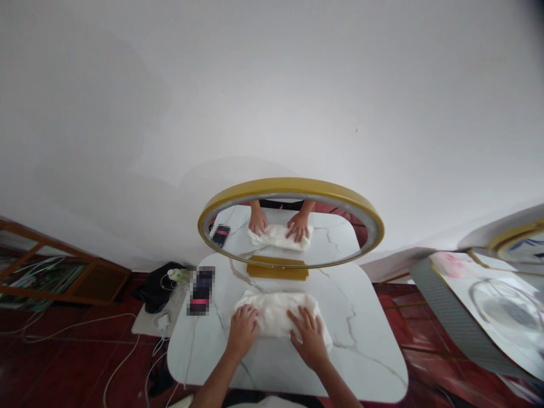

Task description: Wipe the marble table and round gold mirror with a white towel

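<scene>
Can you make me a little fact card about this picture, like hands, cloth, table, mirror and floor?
Left hand: on the cloth's left part
Right hand: on its right part, fingers spread
Cloth: white, lying on the table
Table: white with grey veins
Mirror: gold rim, shows both hands and the cloth
Floor: red

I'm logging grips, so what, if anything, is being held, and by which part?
Nothing looks held: the left hand rests palm-down on the left end of the white cloth, the right hand, fingers spread, toward its right end.
</scene>
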{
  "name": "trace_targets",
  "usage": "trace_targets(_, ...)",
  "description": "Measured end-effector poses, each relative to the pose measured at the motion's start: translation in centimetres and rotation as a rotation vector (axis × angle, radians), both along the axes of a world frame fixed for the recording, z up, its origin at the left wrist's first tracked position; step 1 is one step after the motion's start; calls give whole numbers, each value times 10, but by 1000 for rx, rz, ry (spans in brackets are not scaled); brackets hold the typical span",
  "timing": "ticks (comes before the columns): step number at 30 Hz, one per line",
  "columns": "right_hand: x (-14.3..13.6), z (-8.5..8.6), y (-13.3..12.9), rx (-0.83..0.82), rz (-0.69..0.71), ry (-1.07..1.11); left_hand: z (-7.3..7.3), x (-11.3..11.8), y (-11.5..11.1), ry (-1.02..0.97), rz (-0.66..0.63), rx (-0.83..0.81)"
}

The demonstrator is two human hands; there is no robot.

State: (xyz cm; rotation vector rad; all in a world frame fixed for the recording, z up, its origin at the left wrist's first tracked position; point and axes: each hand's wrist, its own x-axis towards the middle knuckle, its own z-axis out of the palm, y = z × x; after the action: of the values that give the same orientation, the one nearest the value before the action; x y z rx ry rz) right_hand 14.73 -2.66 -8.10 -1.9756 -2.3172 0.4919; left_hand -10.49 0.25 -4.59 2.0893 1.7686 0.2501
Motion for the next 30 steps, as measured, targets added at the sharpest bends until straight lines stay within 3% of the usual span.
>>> trace_targets(8, 33, -8, -77, -188, 158, 73, 8, -22, -63, -43, -166, -211)
trace_targets(14, 24, -9, -76, -116, 123, 17, -15, -30, -79, -16, -215, -170)
trace_targets(19, 2, -1, -36, -57, 33, -43, -35, -20, -52, 61, -150, 5)
trace_targets(26, -20, 7, 33, -52, -80, -100, -32, 0, 15, 57, -117, 109)
trace_targets(30, -19, 6, 45, -39, -88, -95, -31, 4, 26, 52, -105, 100)
